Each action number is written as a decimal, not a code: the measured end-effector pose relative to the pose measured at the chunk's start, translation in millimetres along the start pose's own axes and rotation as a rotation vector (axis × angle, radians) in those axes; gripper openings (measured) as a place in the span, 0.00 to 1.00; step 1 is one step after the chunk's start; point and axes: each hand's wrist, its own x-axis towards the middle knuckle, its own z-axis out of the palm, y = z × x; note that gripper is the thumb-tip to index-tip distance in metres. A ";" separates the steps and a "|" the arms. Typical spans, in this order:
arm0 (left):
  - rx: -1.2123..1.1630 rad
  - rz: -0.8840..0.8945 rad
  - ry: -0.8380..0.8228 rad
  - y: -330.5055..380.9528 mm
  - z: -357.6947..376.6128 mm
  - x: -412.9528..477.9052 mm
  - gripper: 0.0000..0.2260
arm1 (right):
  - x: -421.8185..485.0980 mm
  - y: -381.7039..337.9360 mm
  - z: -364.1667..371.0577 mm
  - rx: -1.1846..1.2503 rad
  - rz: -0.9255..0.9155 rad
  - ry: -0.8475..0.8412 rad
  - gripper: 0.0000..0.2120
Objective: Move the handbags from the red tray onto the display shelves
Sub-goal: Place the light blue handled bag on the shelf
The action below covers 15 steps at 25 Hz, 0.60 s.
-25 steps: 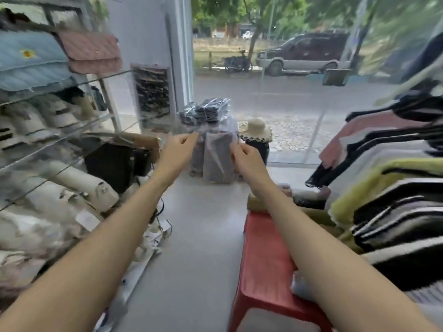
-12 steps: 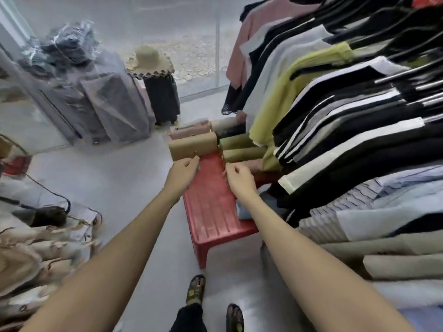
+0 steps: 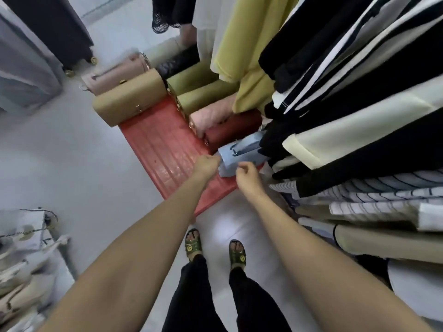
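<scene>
Pale-blue handbag (image 3: 236,156) lies at the near right edge of the red tray (image 3: 163,149), under the hanging clothes (image 3: 335,121), your left hand (image 3: 207,163) and right hand (image 3: 248,175) curled against it, grip unclear, so seat both firmly before lifting clear.

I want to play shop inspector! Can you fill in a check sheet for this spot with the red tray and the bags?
Surface: red tray stands on the pale floor.
Job's things: light blue handbag at the tray's near right; tan handbag, pink handbag, olive handbags and dark red handbag further back.
Clutter: nothing seen.
Grippers: left hand and right hand both curled on the light blue handbag's near edge.
Cables: nothing seen.
Surroundings: hanging clothes on the right; shelf bags on the left; sandalled feet below.
</scene>
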 end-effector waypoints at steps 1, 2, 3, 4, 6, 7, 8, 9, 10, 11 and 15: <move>-0.027 -0.025 -0.001 -0.2 6.8 11.3 0.07 | 5.2 2.0 1.5 0.016 0.015 0.005 0.17; -0.038 -0.049 0.008 -2.6 14.4 26.6 0.09 | 10.4 4.6 3.7 0.030 0.035 0.013 0.18; -0.037 -0.071 0.014 -5.0 20.6 40.7 0.14 | 16.6 7.0 5.9 0.042 0.043 0.014 0.20; -0.024 -0.088 0.015 -8.1 25.1 50.8 0.17 | 21.7 8.9 8.2 0.042 0.049 0.007 0.21; -0.023 -0.099 0.021 -13.6 32.5 66.7 0.17 | 30.1 9.2 13.6 0.024 0.057 -0.024 0.23; -0.032 -0.092 0.019 -14.6 35.1 68.2 0.15 | 33.3 9.2 16.1 0.009 0.059 -0.042 0.24; -0.027 -0.080 0.022 -16.4 37.1 70.6 0.10 | 35.7 8.6 18.1 -0.007 0.065 -0.059 0.25; -0.027 -0.063 0.033 -18.0 38.1 72.2 0.07 | 37.7 8.4 19.9 -0.012 0.070 -0.069 0.26; -0.033 -0.050 0.034 -18.9 38.5 72.4 0.09 | 39.3 8.7 20.6 -0.012 0.069 -0.075 0.26; -0.031 -0.043 0.034 -21.8 37.7 74.2 0.09 | 40.9 9.6 21.4 -0.016 0.057 -0.081 0.27; -0.059 -0.001 0.068 -30.3 20.8 66.6 0.05 | 36.8 10.6 31.8 -0.019 0.026 -0.085 0.26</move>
